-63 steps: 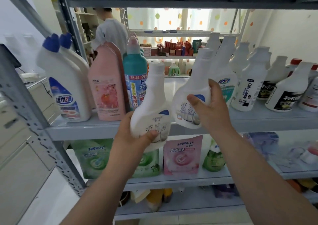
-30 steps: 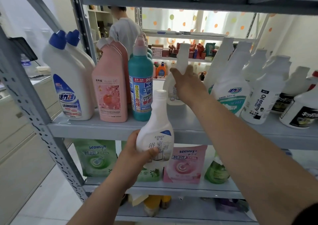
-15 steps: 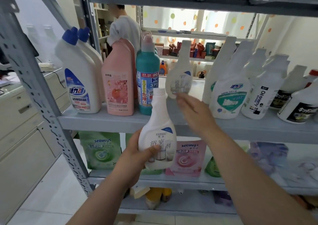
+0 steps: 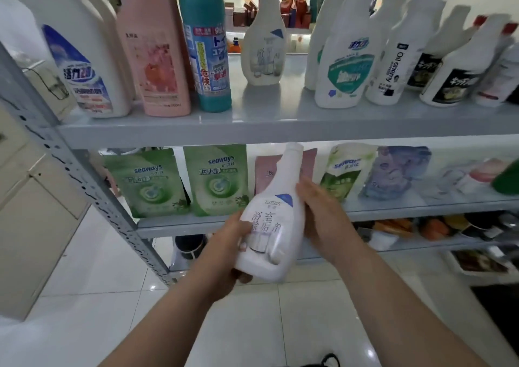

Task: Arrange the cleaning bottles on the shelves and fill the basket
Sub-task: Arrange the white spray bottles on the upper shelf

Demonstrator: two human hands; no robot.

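Observation:
A white bottle with a blue-tipped label (image 4: 271, 220) is held tilted in front of the lower shelf. My left hand (image 4: 227, 251) grips its base from the left, thumb across the label. My right hand (image 4: 323, 215) wraps its right side. An identical white bottle (image 4: 264, 43) stands upright toward the back of the upper shelf (image 4: 252, 130), between the teal bottle (image 4: 206, 43) and a white bottle with a green label (image 4: 346, 66). No basket is in view.
More bottles line the upper shelf: white with blue labels (image 4: 75, 57), pink (image 4: 156, 49), several white ones at right. Green refill pouches (image 4: 146, 184) stand on the lower shelf. A perforated shelf post (image 4: 92, 187) slants at left. White floor tiles lie below.
My right hand left the bottle it stood on the upper shelf and came down onto the bottle in my left hand. That bottle dropped lower and the view tilted down.

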